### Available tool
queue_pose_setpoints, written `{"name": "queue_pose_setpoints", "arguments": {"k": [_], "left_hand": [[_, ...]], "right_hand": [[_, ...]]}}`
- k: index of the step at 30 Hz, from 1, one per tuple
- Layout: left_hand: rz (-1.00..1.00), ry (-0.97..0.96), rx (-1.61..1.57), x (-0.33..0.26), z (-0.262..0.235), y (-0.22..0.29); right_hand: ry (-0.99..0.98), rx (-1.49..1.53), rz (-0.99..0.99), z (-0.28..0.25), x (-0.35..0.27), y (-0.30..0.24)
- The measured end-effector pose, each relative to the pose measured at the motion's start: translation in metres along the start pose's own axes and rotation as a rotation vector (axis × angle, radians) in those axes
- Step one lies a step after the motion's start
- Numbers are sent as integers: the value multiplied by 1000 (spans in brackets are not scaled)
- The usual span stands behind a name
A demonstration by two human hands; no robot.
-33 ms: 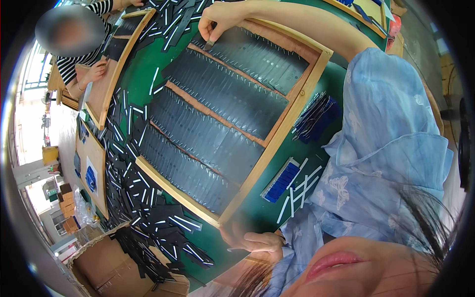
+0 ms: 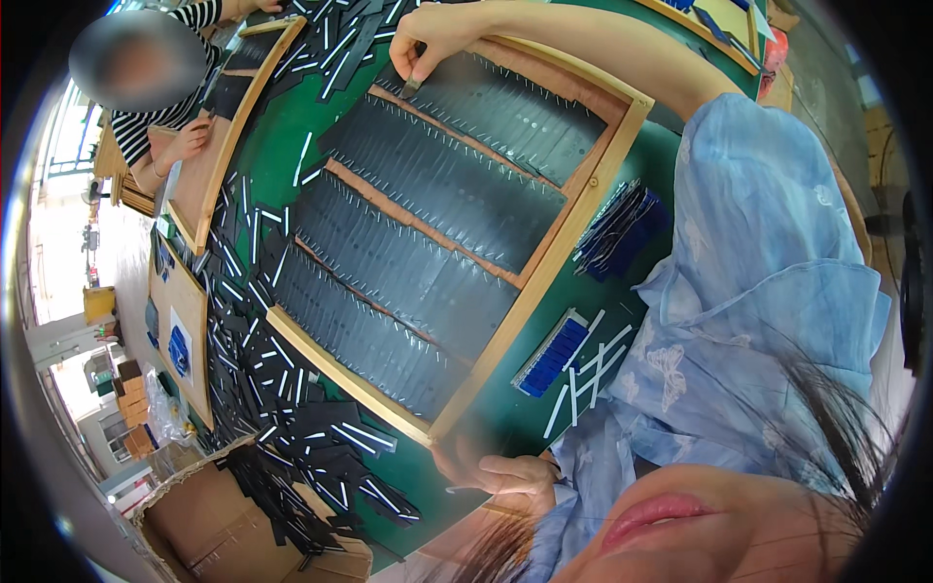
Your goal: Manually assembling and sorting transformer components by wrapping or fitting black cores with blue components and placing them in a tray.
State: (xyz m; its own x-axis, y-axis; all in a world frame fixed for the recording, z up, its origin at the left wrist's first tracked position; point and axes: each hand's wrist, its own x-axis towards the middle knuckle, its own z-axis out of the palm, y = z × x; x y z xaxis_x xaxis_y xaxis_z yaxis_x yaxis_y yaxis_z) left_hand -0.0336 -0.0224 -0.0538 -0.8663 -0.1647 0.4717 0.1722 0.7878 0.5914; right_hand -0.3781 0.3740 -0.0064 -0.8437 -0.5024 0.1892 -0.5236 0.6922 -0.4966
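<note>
Though frame-edged (image 2: 544, 267), fingers (image 2: 416, 64) beside strips (image 2: 437, 180).

A cardboard box (image 2: 209, 530) sits near blue strip stacks (image 2: 552, 355) on the green table (image 2: 282, 126).

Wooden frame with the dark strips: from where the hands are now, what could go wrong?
The far hand reaches at full stretch and pinches a dark strip at the top row; its forearm crosses above the wooden frame and could brush pinned rows out of line. The near hand holds a thin strip right at the frame's lower corner; a nudge there might shift the frame. Loose black and white strips lie heaped beside the frame and could slide off the green table.
</note>
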Motion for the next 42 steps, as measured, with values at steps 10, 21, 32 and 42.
{"name": "queue_pose_setpoints", "arguments": {"k": [10, 21, 32, 42], "left_hand": [[56, 120, 126, 5, 0, 11], [-77, 12, -99, -1, 1, 8], [-31, 100, -26, 0, 5, 11], [21, 4, 29, -4, -1, 2]], "right_hand": [[-21, 26, 23, -4, -15, -13], [-29, 33, 16, -4, -19, -13], [-90, 57, -115, 0, -28, -10], [-115, -19, -107, -2, -39, -24]]}}
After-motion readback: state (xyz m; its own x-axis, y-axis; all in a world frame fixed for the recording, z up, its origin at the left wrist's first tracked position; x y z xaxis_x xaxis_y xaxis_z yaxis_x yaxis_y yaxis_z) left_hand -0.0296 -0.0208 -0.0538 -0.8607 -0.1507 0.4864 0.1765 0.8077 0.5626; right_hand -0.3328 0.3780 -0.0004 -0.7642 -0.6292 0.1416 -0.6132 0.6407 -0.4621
